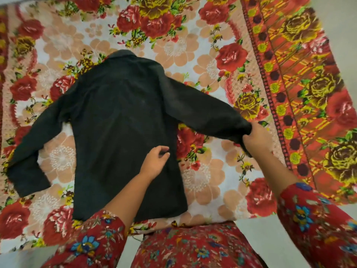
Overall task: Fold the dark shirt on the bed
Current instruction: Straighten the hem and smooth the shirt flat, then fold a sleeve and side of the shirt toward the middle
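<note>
Nearest to us are two red flower-print sleeves, the left sleeve (pixel 92 242) and the right sleeve (pixel 316 225), with the same red cloth (pixel 193 248) filling the near edge between them. A bare forearm reaches forward from each.

The left hand (pixel 154 161) sits over the right edge of the dark shirt (pixel 119 117), a little above its hem. Its fingers are loosely curled with the thumb close to them, and we cannot tell whether they pinch the fabric or only touch it. The right hand (pixel 257 140) is further right and slightly further off. Its fingers are closed round the cuff of the shirt's right-side sleeve (pixel 202 109), which it holds stretched out and raised off the bed (pixel 202 180).

The shirt lies spread in the middle of the bed, its hem towards us and its collar (pixel 123 54) at the far end. The body lies flat. Its other sleeve (pixel 36 151) slants out to the left and back towards us, flat on the cover, with the cuff near the bed's left side.

Under and around the shirt we see a flowered bedcover (pixel 173 45) with red roses and pale peach blooms on a light ground. Along the right runs an orange-red border (pixel 301 78) with yellow roses. Beyond that border, at the right and far right, we see grey floor (pixel 340 22).
</note>
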